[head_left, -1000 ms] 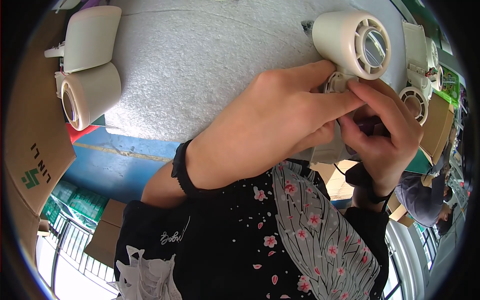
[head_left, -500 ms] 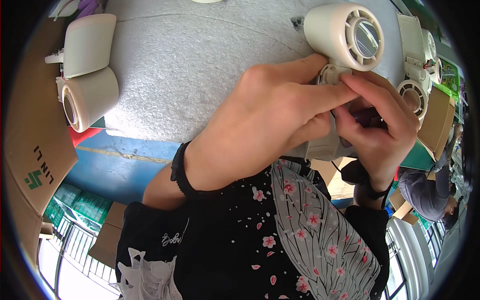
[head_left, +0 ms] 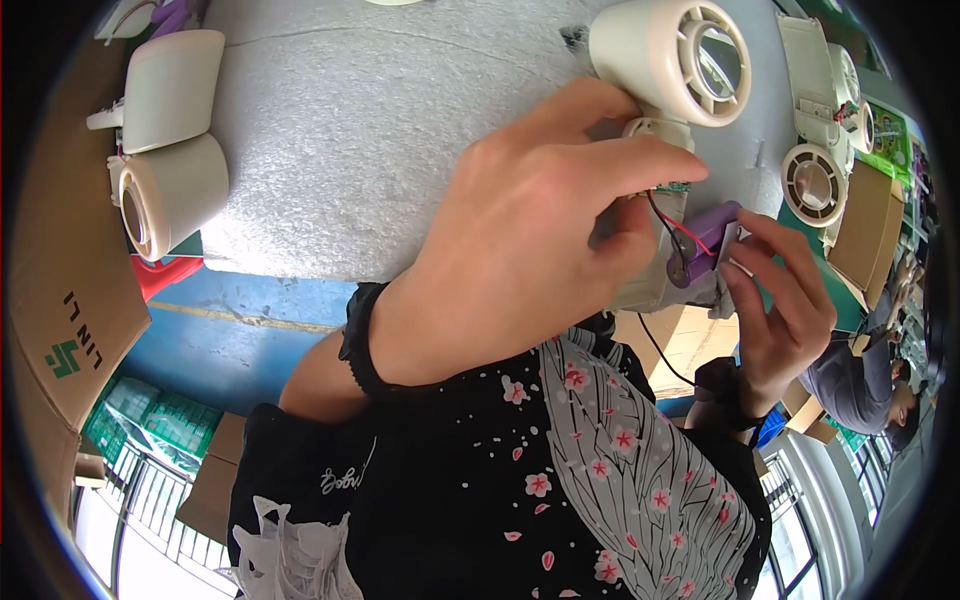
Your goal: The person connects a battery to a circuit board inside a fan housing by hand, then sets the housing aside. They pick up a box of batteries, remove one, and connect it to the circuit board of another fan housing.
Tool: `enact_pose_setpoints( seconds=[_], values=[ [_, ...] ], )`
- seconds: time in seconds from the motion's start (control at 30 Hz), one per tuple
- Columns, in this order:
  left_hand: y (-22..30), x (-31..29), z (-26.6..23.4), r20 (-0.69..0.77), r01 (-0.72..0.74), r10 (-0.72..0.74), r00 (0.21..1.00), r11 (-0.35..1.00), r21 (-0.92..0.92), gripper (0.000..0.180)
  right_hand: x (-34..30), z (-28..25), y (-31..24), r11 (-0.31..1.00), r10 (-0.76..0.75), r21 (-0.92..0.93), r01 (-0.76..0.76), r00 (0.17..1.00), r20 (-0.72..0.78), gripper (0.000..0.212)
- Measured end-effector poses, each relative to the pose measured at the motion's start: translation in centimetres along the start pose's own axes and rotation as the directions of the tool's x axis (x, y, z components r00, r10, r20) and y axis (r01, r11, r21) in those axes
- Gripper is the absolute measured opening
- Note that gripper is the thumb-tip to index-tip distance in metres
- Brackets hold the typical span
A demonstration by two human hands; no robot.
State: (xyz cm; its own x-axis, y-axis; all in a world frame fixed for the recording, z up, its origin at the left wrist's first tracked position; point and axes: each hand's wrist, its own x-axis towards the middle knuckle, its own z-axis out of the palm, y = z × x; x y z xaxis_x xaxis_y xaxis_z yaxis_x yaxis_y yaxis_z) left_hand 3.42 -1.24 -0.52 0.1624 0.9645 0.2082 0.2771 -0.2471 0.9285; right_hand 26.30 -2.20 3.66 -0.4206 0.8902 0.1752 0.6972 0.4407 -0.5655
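A cream fan housing (head_left: 640, 60) with a slotted ring round a shiny disc lies at the bench's right side, its open handle toward me. My left hand (head_left: 540, 220) is wrapped over the handle's neck. Its index finger and thumb are spread beside a small green circuit board (head_left: 677, 187). Red and black wires run from there to a purple battery pack (head_left: 712, 235), tilted at the handle's right edge. With thumb and fingertips, my right hand (head_left: 785, 290) pinches a small white piece (head_left: 732, 245) at the pack's end. The left fingertips are partly hidden.
Two cream housings (head_left: 175, 90) stand at the left of the grey foam-covered bench (head_left: 330, 130). More opened housings (head_left: 815, 185) lie at the right edge. Cardboard boxes (head_left: 70, 250) flank the bench. A person in grey (head_left: 850, 385) is at far right.
My right hand has moved down and right, away from the neck, and the purple battery pack and wires now show. My left thumb and index finger have spread. The fan has shifted slightly up-left.
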Motion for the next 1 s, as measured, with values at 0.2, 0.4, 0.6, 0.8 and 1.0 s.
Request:
enact_pose_setpoints(
  seconds=[0.2, 0.4, 0.6, 0.8, 1.0],
  values=[
    [0.3, -0.2, 0.6, -0.003, 0.064, -0.065, 0.998, 0.998, -0.018, 0.043, -0.2, 0.1, -0.5, 0.998, -0.021, -0.055, 0.022, 1.000, 0.016, 0.023],
    [0.0, -0.2, 0.8, -0.012, 0.044, -0.044, 0.999, 0.999, -0.028, 0.044, 0.7, -0.4, -1.5, 0.974, -0.120, -0.184, 0.134, 0.989, 0.085, 0.022],
    [0.0, -0.2, 0.9, -0.023, 0.037, -0.038, 0.999, 0.999, -0.024, 0.045, 1.2, -0.8, -1.8, 0.964, -0.144, -0.202, 0.172, 0.978, 0.149, 0.020],
    [-0.1, -0.2, 0.8, -0.016, 0.032, -0.032, 0.999, 0.999, -0.024, 0.044, 1.1, -0.5, -1.8, 0.935, -0.196, -0.270, 0.229, 0.970, 0.141, 0.019],
    [-0.1, -0.2, 0.8, -0.024, 0.025, -0.026, 0.999, 0.999, -0.035, 0.044, 1.1, -0.3, -1.4, 0.939, -0.197, -0.264, 0.219, 0.974, 0.109, 0.020]
  ],
)
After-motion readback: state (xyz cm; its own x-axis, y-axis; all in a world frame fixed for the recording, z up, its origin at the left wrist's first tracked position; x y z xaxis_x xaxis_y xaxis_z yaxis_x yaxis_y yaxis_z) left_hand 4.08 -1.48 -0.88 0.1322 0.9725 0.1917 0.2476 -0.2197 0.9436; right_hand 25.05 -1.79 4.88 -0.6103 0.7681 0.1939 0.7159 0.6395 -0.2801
